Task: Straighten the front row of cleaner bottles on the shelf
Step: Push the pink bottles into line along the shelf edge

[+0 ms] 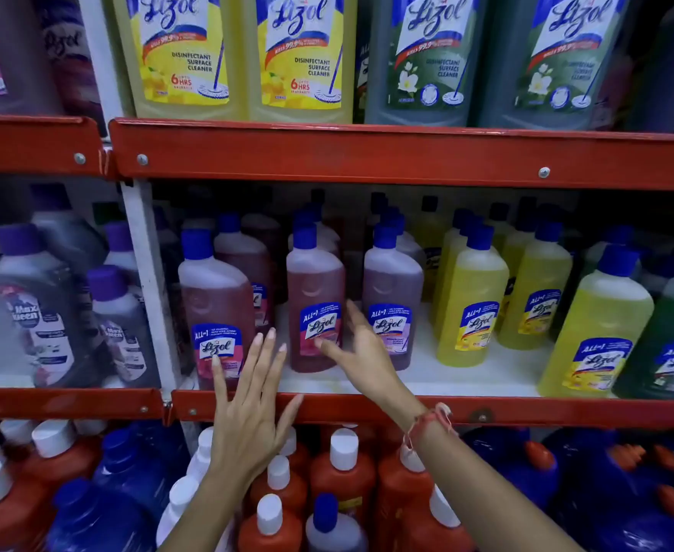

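— Left hand (247, 408) we've got spread flat, fingers by the leftmost pink bottle (216, 308), front edge of middle shelf (486, 410).
— Right hand (361, 354)?
— Loose too, gripping nothing, btwn our middle pink bottle (314, 300) & purple one (392, 296).

top-shelf bottles (301, 53): caps cut off | rear bottles (383, 209): dark, labels unreadable | right hand (361, 352): motion-blurred

Dim, soft store light; wide-angle bend at the edges.
Brightest on the yellow bottles (471, 300) up front, dark toward the back of the middle shelf (439, 374). Slight motion blur on the right hand (361, 352); smeared and out of focus at far left and lower right corners.
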A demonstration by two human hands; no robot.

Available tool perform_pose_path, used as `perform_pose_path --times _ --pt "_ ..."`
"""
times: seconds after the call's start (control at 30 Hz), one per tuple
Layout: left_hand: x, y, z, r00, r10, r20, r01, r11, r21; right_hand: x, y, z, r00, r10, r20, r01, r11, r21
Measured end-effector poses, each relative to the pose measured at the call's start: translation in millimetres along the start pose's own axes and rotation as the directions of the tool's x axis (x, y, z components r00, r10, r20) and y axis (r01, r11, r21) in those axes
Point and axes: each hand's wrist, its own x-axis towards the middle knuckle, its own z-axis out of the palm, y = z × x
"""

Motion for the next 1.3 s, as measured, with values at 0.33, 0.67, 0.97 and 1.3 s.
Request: perform_pose_path --times 0.33,0.67,0.97,1.3 --pt "-5.2 -4.8 12.1 1.000 0.007 0.019 -0.008 0.997 0.080 12.2 0.7 10.1 0.965 0.217 0.146 -0.248 0.934 0.258" --pt "-5.5 -4.7 14.2 1.000 0.001 0.000 -0.001 0.997 0.073 -2.8 -4.3 2.5 0.970 0.210 0.120 -0.223 0.969 0.103" --pt "-7.0 -2.1 11.2 0.999 -0.027 0.021 0.026 0.998 0.052 -25.5 -13.6 -4.1 0.987 0.146 0.065 -0.146 0.989 -0.008" --pt "-7.1 -1.4 8.9 0.998 -0.048 0.033 0.048 0.999 0.003 -37.5 -15.8 -11.9 0.988 0.140 0.063 -0.141 0.990 0.021"
